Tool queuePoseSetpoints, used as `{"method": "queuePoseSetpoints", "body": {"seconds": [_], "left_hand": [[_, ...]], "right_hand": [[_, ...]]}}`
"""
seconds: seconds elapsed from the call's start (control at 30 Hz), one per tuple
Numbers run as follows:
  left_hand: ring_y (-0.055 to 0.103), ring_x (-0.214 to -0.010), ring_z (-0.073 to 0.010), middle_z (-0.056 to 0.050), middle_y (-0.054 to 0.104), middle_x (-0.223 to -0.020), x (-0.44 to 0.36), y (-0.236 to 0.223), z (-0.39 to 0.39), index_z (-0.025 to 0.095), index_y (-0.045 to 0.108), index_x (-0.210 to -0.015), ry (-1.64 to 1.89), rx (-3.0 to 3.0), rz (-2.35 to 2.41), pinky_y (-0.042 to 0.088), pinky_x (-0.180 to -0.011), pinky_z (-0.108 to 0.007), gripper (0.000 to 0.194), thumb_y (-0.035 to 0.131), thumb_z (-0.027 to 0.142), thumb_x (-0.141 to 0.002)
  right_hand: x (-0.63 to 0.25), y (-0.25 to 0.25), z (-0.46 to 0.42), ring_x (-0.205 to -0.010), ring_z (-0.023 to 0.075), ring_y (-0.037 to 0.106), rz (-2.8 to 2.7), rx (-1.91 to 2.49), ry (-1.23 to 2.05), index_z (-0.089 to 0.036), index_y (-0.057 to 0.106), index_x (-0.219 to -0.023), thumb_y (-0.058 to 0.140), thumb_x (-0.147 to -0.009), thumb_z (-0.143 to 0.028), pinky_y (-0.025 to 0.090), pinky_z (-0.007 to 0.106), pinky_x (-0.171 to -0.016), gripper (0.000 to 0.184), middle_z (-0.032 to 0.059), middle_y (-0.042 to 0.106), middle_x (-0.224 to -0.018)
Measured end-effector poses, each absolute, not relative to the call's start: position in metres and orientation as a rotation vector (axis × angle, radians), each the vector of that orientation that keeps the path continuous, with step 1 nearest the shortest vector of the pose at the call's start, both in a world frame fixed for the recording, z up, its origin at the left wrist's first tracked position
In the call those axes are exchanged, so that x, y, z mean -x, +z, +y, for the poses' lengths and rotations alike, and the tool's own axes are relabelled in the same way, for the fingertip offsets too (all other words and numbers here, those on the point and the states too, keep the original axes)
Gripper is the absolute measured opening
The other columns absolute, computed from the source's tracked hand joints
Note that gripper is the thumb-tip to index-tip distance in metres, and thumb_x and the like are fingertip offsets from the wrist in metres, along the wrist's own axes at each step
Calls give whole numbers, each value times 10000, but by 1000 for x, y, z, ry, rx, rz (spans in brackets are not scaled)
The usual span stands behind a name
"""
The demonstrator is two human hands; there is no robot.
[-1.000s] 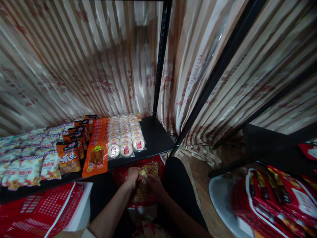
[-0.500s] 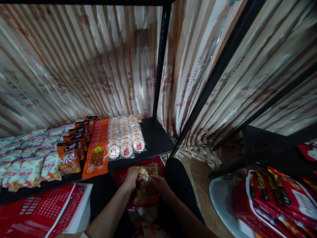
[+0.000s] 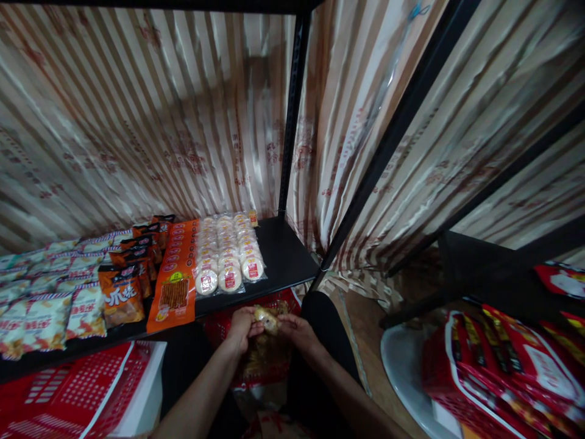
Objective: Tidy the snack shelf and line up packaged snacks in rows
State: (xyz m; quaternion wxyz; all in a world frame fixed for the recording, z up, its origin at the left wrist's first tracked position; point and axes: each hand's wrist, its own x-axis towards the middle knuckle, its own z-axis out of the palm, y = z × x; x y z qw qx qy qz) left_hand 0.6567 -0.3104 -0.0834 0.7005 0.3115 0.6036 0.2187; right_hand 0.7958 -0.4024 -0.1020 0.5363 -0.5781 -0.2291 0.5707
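Observation:
Between my two hands is a small snack packet (image 3: 266,318) in a shiny yellowish wrapper. My left hand (image 3: 243,328) pinches its left end, and the fingers of my right hand (image 3: 298,333) grip the right end. Below them, between my dark-clothed knees, stands a red basket (image 3: 218,326) with more yellowish wrapped packets (image 3: 265,356) in it. Beyond my hands, on the black shelf (image 3: 283,250), lie rows of round white wrapped crackers (image 3: 230,277). To their left are a flat orange package (image 3: 171,274) and brown-orange snack bags (image 3: 121,296).
Pale snack bags (image 3: 48,320) fill the shelf's left part. A red basket (image 3: 77,378) sits below it. At right, another red basket (image 3: 439,360) holds red packages (image 3: 525,360) beside a white rounded object (image 3: 397,360). Black posts (image 3: 295,122) and striped curtains (image 3: 183,122) enclose the shelf.
The packet has been lifted slightly toward the shelf and turned, and its wrapper shows more plainly between my fingers. My view has shifted slightly to the right.

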Motion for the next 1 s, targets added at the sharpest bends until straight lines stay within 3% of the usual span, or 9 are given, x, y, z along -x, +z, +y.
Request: {"method": "queuePoseSetpoints", "body": {"seconds": [0.47,0.63,0.83,1.0], "left_hand": [[596,-477,-86,-1,624,-635,-654,-86,-320,159,519,-854,575,-546,1182,503,-544,-186,272,535,-41,-671],[597,-499,-83,-2,633,-674,-658,-84,-325,176,492,-798,603,-577,1106,488,-541,-176,251,567,-3,-640],[596,-580,-94,2,621,-690,-660,-79,-329,177,487,-693,662,-687,985,479,-581,-187,239,681,132,-560],[557,-586,-101,21,565,-651,-661,-79,-328,187,503,-654,708,-834,969,429,-528,-191,248,696,306,-553]], "right_hand": [[-806,-82,-396,-676,193,626,-580,1414,1259,-206,695,-782,807,-441,-396,480,302,-656,406,6,690,-691],[-807,-77,-396,-762,205,637,-582,1416,1159,-200,698,-769,800,-448,-373,479,305,-727,378,22,704,-751],[-808,-75,-399,-662,176,601,-531,1380,1137,-192,687,-810,792,-477,-400,467,284,-617,406,10,675,-710],[-809,-68,-401,-687,189,616,-527,1326,1188,-196,672,-821,808,-481,-412,474,297,-651,425,15,683,-723]]}}
